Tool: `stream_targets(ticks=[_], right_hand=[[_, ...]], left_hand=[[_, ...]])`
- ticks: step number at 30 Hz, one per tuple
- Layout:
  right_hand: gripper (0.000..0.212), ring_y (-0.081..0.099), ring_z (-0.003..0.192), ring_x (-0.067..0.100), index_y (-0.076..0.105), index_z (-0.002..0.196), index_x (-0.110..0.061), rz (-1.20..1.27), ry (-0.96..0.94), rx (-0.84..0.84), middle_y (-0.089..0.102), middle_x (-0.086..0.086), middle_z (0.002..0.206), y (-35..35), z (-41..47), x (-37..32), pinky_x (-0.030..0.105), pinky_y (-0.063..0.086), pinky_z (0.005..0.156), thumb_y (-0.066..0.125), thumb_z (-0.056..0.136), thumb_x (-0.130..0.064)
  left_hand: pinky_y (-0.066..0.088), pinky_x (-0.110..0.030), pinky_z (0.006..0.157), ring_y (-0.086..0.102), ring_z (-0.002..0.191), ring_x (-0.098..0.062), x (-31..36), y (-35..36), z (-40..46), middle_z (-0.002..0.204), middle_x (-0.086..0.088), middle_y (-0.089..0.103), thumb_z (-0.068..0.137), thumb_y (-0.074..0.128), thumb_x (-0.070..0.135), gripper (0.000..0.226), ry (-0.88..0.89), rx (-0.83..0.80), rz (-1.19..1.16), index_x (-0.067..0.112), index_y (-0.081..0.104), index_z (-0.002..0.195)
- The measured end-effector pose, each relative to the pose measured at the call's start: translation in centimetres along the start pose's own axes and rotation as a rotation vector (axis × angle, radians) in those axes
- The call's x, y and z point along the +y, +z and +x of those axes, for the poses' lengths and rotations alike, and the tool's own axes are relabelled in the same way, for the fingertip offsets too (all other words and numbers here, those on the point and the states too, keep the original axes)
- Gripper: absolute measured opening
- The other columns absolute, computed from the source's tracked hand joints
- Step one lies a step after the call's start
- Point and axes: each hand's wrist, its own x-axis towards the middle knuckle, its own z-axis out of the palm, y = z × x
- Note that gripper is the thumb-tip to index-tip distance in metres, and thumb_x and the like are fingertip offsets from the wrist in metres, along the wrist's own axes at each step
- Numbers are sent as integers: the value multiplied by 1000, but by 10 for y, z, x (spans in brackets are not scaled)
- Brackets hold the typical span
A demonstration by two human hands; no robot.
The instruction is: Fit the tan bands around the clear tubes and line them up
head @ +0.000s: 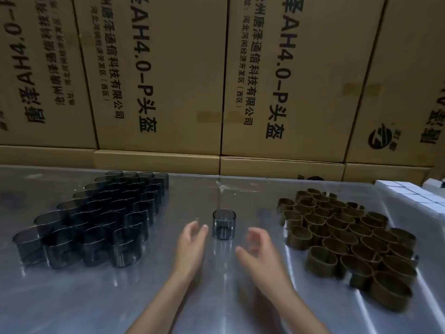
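- One clear tube [224, 223], smoky-tinted, stands upright and alone at the centre of the worktop [96, 297]; no band on it.
- Left hand [192, 239] at the tube's 8 o'clock, fingers loosely spread, fingertips just beside the tube wall; contact cannot be told. Holds nothing.
- Right hand [256, 247] at the tube's 4 o'clock, fingers relaxed and slightly curved, motion-blurred, apart from the tube. Holds nothing.
- Block of clear tubes [96, 218] at 9 to 10 o'clock from the single tube, upright, packed touching in slanted rows; well apart from it.
- Cluster of tan bands [346, 239] at 3 o'clock, standing on edge, crowded against one another, running from the far right toward the near right edge.
- Worktop surface is glossy, with glare streaks.
- White boxes [414, 196] at 2 o'clock, at the worktop's far right corner.
- Cardboard cartons [168, 80] with printed lettering stacked along the back at 12 o'clock.
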Motion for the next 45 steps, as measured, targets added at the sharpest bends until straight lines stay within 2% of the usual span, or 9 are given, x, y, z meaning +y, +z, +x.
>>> stream_targets(ticks=[5, 9, 11, 16, 24, 29, 35, 40, 45], right_hand=[[85, 39, 137, 18, 25, 149, -23, -282, 111, 23, 36, -3, 153, 21, 56, 15, 35, 38, 106, 68, 82, -50], [92, 46, 133, 20, 25, 149, -30, -431, 31, -58, 49, -7, 145, 29, 69, 23, 35, 39, 101, 64, 74, -67], [75, 53, 123, 18, 39, 138, -35, -425, -23, -45, 58, -9, 132, 28, 70, 24, 34, 43, 95, 67, 74, -61], [50, 58, 98, 1, 52, 109, -39, -172, -68, -19, 53, -13, 109, 25, 65, 23, 21, 47, 84, 81, 68, -43], [56, 59, 88, -10, 51, 107, -31, 18, -208, 3, 64, -22, 93, 29, 59, 16, 7, 43, 72, 87, 65, -21], [52, 63, 92, 9, 51, 106, -30, -50, -295, -34, 67, -11, 97, 30, 55, 13, 28, 52, 78, 81, 65, -20], [42, 64, 88, 3, 55, 100, -30, 10, -315, -5, 68, -14, 93, 31, 54, 10, 25, 52, 75, 71, 64, -18], [47, 63, 79, -6, 57, 102, -18, 210, -194, 36, 67, -10, 93, 28, 63, 13, 14, 50, 75, 67, 70, 14], [45, 64, 93, 11, 57, 107, -10, 379, -134, -21, 68, 2, 100, 20, 67, 12, 21, 52, 82, 65, 74, 19]], left_hand=[[31, -20, 93, 48, 115, -5, -11, 13, 27, 138, 1, 55, 99, 49, 33, 40, -7, -15, 93, 19, 51, 137], [33, -30, 110, 49, 129, -15, -19, 18, 35, 136, 4, 57, 100, 45, 37, 38, 1, -172, 121, 22, 55, 134], [41, -38, 108, 57, 120, -20, -16, 19, 35, 124, -3, 66, 102, 44, 26, 29, 17, -190, 9, 18, 64, 121], [50, -19, 76, 66, 83, -2, 0, 16, 24, 93, 0, 70, 102, 42, 13, 26, 64, -133, -204, 14, 68, 97], [52, -36, 85, 68, 96, -26, 5, 31, 16, 103, -13, 73, 95, 57, 26, 19, -107, -47, -466, 17, 74, 97], [53, -32, 74, 65, 75, -15, 3, 36, 19, 81, -4, 69, 84, 73, 31, 17, -133, 54, -483, 16, 67, 79], [49, -10, 62, 63, 71, 5, 5, 43, 10, 91, -1, 65, 73, 83, 11, 36, 41, 41, -306, 14, 56, 97], [50, -17, 86, 64, 96, -8, 6, 43, 8, 108, -3, 66, 69, 82, -3, 53, 169, -88, -209, 12, 58, 114], [52, -23, 89, 66, 101, -8, 9, 34, 13, 114, 0, 69, 75, 73, -9, 59, 19, -244, -434, 17, 58, 126]])
